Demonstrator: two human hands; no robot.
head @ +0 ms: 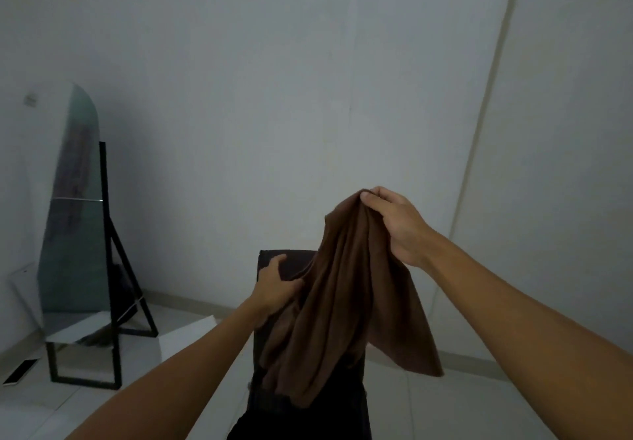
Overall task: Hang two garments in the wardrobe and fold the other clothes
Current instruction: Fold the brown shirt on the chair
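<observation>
A brown garment (342,302) hangs bunched in front of me, its lower edges falling loose. My right hand (397,224) pinches its top edge and holds it up at about chest height. Lower and to the left, my left hand (277,285) grips a fold at the cloth's left side. Behind the garment stands a dark chair (291,261) with dark clothes (308,415) draped over its back and seat; the brown cloth hides most of it. No wardrobe is in view.
A standing mirror (73,220) on a black frame leans at the left wall. A white box (191,337) sits on the floor beside it, and a small flat dark object (20,371) lies at far left. A plain wall fills the background.
</observation>
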